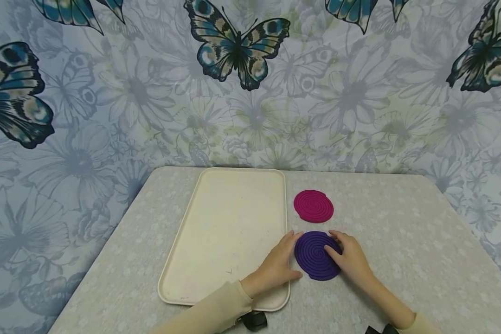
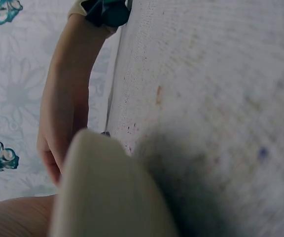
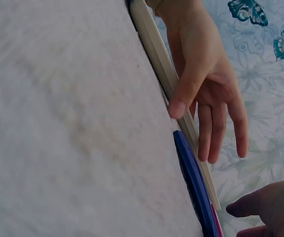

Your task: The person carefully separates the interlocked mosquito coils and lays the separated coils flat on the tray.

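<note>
A round purple mat (image 1: 318, 256) with a spiral pattern lies flat on the table, right of the cream tray. My left hand (image 1: 276, 263) is at its left side, thumb and fingers spread apart over the tray's right rim. On the other side, my right hand (image 1: 351, 258) reaches in, its thumb over the mat and its forefinger by the upper right edge. The right wrist view shows the mat edge-on, with the left hand (image 3: 206, 74) above it, fingers extended, and the right hand (image 3: 275, 210) close over it. Behind lies a smaller magenta spiral mat (image 1: 313, 206).
The cream tray (image 1: 234, 222) covers the table's left middle, its rim slightly raised. Its edge (image 2: 107, 192) stands large in the left wrist view. Behind the patterned table (image 1: 409, 222) hangs a butterfly-print backdrop (image 1: 350, 106).
</note>
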### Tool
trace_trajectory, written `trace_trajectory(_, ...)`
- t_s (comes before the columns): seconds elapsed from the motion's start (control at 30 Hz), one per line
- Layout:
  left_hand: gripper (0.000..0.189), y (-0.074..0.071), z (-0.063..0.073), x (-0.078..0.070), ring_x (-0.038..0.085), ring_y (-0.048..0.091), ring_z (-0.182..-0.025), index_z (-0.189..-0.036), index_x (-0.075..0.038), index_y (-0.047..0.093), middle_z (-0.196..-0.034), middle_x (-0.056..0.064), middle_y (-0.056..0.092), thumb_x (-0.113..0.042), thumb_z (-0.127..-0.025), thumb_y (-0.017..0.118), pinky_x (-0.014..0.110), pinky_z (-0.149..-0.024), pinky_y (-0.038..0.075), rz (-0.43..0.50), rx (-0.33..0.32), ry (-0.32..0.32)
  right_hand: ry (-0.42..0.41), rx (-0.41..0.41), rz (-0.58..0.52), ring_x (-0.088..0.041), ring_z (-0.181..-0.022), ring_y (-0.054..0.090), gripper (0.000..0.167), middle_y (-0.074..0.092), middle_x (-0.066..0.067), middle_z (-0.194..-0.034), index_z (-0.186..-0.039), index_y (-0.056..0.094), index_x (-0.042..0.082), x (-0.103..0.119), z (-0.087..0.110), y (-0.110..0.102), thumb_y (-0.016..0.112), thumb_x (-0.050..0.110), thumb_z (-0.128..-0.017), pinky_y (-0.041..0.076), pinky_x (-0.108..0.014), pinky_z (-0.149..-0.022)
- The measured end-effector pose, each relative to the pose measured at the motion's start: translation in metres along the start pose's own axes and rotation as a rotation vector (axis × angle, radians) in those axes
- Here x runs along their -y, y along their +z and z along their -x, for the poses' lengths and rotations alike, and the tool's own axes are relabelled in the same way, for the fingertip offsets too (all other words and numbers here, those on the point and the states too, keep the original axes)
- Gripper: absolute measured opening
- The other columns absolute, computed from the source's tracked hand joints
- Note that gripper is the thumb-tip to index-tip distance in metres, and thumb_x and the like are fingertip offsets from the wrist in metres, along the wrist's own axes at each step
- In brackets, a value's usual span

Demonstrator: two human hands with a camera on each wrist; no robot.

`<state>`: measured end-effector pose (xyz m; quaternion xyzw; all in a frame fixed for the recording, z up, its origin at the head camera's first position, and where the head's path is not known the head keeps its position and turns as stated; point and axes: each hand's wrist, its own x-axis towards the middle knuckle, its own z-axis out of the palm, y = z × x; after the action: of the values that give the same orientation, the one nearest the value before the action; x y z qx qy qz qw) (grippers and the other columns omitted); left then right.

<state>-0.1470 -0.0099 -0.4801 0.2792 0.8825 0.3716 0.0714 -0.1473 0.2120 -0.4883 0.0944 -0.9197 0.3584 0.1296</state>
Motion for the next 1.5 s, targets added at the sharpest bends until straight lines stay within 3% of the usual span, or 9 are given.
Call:
trace_trajectory(0.23, 0.09, 0.0, -0.001, 0.0, 0.033, 0.039, -0.137, -0.148, -0.013, 0.029, -0.151, 0.019, 0.033, -0.011, -0.074, 0.079, 0.048, -0.11, 0.038, -0.017, -0.023, 0.017, 0.027, 0.007, -0.053, -0.03, -0.094, 0.064, 0.036, 0.067, -0.019, -0.104, -0.115, 0.061, -0.007, 0.004, 0.002, 0.001, 0.071, 0.004, -0.082, 0.052, -0.046, -0.083)
trace_trajectory(0.4, 0.089, 0.001, -0.001, 0.002, 0.033, 0.039, -0.137, -0.148, -0.013, 0.03, -0.151, 0.018, 0.033, -0.012, -0.074, 0.079, 0.048, -0.11, 0.037, -0.011, -0.023, 0.01, 0.032, -0.018, -0.107, -0.029, -0.091, 0.063, 0.035, 0.066, -0.018, -0.103, -0.111, 0.063, -0.006, 0.004, 0.001, 0.001, 0.073, 0.002, -0.079, 0.054, -0.03, -0.076)
trace_trajectory(0.67, 0.087, 0.002, -0.001, 0.003, 0.032, 0.04, -0.137, -0.147, -0.012, 0.032, -0.151, 0.017, 0.034, -0.012, -0.074, 0.079, 0.047, -0.111, 0.037, -0.013, -0.019, 0.012, 0.243, 0.05, -0.403, 0.005, -0.087, 0.056, 0.044, 0.058, -0.026, -0.113, -0.12, 0.056, -0.008, -0.002, -0.003, -0.003, 0.07, -0.007, -0.078, 0.05, -0.01, -0.074)
trace_trajectory(0.87, 0.083, 0.001, 0.001, 0.002, 0.027, 0.041, -0.136, -0.145, -0.008, 0.034, -0.148, 0.014, 0.039, -0.014, -0.076, 0.078, 0.042, -0.112, 0.036, 0.03, -0.044, 0.029, 0.339, 0.086, -0.473, 0.004, -0.089, 0.059, 0.048, 0.056, -0.027, -0.122, -0.126, 0.053, -0.007, -0.004, -0.009, -0.007, 0.07, 0.0, -0.081, 0.049, -0.009, -0.076)
trace_trajectory(1.03, 0.069, -0.002, 0.0, -0.002, 0.026, 0.044, -0.133, -0.143, -0.004, 0.035, -0.144, 0.013, 0.045, -0.02, -0.085, 0.07, 0.041, -0.112, 0.037, 0.118, -0.091, -0.009, 0.34, 0.098, -0.517, -0.004, -0.088, 0.064, 0.051, 0.056, -0.023, -0.123, -0.128, 0.05, -0.007, 0.003, -0.017, -0.013, 0.071, 0.004, -0.083, 0.05, -0.011, -0.075)
trace_trajectory(1.17, 0.062, -0.012, -0.004, -0.004, 0.029, 0.056, -0.12, -0.142, -0.003, 0.036, -0.134, 0.018, 0.052, -0.02, -0.09, 0.065, 0.038, -0.101, 0.048, 0.275, -0.102, -0.045, 0.372, 0.069, -0.626, -0.004, -0.087, 0.065, 0.051, 0.056, -0.005, -0.117, -0.129, 0.048, -0.005, 0.016, -0.029, -0.02, 0.07, 0.003, -0.084, 0.053, -0.013, -0.075)
trace_trajectory(1.3, 0.057, -0.032, -0.013, -0.005, 0.022, 0.066, -0.093, -0.14, -0.002, 0.039, -0.118, 0.023, 0.059, -0.009, -0.089, 0.064, 0.025, -0.075, 0.055, 0.489, -0.116, -0.095, 0.395, 0.03, -0.711, -0.002, -0.084, 0.064, 0.047, 0.054, 0.008, -0.111, -0.127, 0.051, -0.001, 0.031, -0.044, -0.023, 0.07, 0.003, -0.084, 0.054, -0.014, -0.074)
trace_trajectory(1.4, 0.054, -0.051, -0.024, -0.005, 0.014, 0.067, -0.081, -0.138, -0.004, 0.044, -0.112, 0.025, 0.062, -0.001, -0.087, 0.063, 0.029, -0.072, 0.058, 0.604, -0.158, -0.128, 0.425, -0.004, -0.757, 0.0, -0.08, 0.063, 0.044, 0.053, 0.007, -0.112, -0.125, 0.052, 0.001, 0.043, -0.059, -0.023, 0.069, 0.001, -0.084, 0.054, -0.014, -0.073)
trace_trajectory(1.5, 0.049, -0.071, -0.036, -0.004, 0.013, 0.069, -0.078, -0.133, -0.005, 0.051, -0.109, 0.026, 0.063, 0.002, -0.086, 0.064, 0.038, -0.078, 0.059, 0.664, -0.214, -0.14, 0.459, -0.043, -0.826, 0.001, -0.081, 0.062, 0.038, 0.051, 0.004, -0.114, -0.12, 0.054, 0.005, 0.057, -0.075, -0.023, 0.067, -0.001, -0.085, 0.055, -0.013, -0.072)
